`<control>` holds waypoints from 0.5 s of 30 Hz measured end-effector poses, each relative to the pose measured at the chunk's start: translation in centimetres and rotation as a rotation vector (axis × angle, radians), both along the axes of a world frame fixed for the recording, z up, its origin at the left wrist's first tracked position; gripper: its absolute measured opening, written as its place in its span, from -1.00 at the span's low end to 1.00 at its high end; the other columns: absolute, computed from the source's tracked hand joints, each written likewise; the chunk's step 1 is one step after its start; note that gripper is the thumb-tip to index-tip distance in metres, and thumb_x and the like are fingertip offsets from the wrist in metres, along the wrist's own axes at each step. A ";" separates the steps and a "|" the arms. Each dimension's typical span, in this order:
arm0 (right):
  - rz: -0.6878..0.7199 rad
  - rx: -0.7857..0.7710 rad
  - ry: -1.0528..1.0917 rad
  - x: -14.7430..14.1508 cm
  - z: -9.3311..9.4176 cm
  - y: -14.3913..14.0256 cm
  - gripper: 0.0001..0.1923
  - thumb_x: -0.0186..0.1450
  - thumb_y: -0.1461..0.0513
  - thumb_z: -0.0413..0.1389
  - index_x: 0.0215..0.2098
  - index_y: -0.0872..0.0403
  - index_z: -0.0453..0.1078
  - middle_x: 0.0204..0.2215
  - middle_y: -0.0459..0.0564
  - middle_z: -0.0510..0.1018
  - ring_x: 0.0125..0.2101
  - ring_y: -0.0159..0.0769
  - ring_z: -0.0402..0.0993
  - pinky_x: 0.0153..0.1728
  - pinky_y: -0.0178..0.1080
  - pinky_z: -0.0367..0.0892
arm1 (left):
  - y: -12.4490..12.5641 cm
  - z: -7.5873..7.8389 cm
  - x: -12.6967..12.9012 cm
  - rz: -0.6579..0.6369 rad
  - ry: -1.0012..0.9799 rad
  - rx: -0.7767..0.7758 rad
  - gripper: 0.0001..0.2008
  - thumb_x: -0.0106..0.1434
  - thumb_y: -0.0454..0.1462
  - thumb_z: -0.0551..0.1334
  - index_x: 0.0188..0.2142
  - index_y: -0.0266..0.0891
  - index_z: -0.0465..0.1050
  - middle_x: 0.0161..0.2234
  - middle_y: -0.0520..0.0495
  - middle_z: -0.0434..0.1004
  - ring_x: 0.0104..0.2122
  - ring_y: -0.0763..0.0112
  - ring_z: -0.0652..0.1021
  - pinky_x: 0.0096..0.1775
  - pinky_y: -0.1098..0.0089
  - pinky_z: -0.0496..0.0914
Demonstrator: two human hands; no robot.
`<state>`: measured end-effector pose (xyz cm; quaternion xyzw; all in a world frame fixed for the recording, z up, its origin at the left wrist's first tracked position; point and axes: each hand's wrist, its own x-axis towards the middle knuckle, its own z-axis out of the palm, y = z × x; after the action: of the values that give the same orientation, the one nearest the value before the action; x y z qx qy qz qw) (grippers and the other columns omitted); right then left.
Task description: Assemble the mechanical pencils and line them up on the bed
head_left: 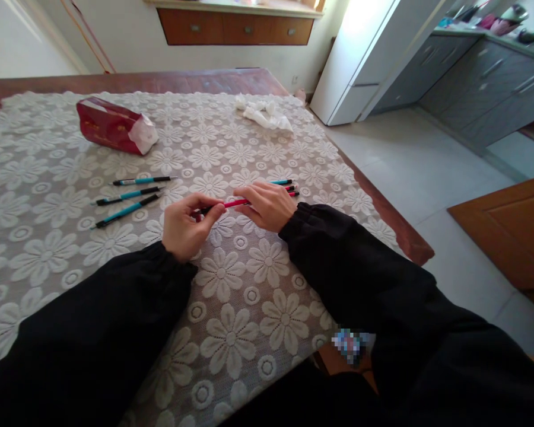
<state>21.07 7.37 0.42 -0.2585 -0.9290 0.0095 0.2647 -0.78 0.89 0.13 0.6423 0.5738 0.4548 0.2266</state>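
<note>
Over floral tablecloth, left hand pinching red pen, right hand grasping it farther along.

red packet on lace tablecloth | crumpled white bundle | white fridge | wooden drawers

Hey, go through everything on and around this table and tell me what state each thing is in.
Left hand: fingers closed on the red pen
Right hand: fingers closed on the red pen
Red pen: held between both hands
Three blue-and-black pens: lying apart
Pens beyond the right hand: partly hidden
Red packet: lying down
White wrap: crumpled
Wooden drawers: shut
</note>
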 end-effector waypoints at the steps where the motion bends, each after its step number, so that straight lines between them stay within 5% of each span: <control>1: 0.014 0.011 0.012 0.1 -0.2 0.0 -0.62 0.57 0.04 -0.09 -0.05 0.10 0.45 -0.22 0.05 0.60 -0.24 -0.25 0.41 -0.20 -0.21 0.25 | 0.0 0.0 0.0 -0.007 -0.001 -0.008 -0.78 0.25 -0.08 0.37 -0.28 -0.16 0.66 -0.38 -0.02 0.68 -0.44 0.36 0.58 -0.47 0.39 0.39; 6: 0.012 -0.025 0.026 0.9 -0.8 -0.1 -0.57 0.59 0.08 -0.15 -0.22 0.08 0.48 -0.35 0.02 0.57 -0.30 -0.26 0.39 -0.23 -0.20 0.23 | -0.2 0.1 0.1 -0.094 0.042 0.005 -0.81 0.24 -0.08 0.39 -0.27 -0.12 0.68 -0.35 -0.01 0.69 -0.49 0.40 0.52 -0.48 0.37 0.37; 11: 0.010 -0.011 0.035 0.9 -0.6 -0.1 -0.58 0.56 -0.02 -0.08 -0.08 0.08 0.47 -0.28 0.02 0.58 -0.25 -0.24 0.40 -0.19 -0.19 0.24 | 0.0 0.1 0.0 -0.069 0.008 -0.037 -0.76 0.26 -0.05 0.37 -0.29 -0.16 0.67 -0.39 -0.03 0.68 -0.48 0.38 0.54 -0.49 0.38 0.36; 15: -0.001 -0.007 -0.038 0.9 -0.7 0.0 -0.55 0.59 0.04 -0.16 -0.18 0.08 0.48 -0.33 0.02 0.57 -0.28 -0.26 0.38 -0.21 -0.18 0.19 | 0.0 0.1 0.1 -0.081 0.021 -0.038 -0.77 0.21 -0.07 0.41 -0.28 -0.16 0.67 -0.35 -0.04 0.70 -0.48 0.40 0.53 -0.50 0.39 0.35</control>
<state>22.01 7.40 -0.26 -0.2599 -0.9338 0.0078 0.2460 -0.70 0.90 0.21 0.6653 0.5582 0.4277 0.2508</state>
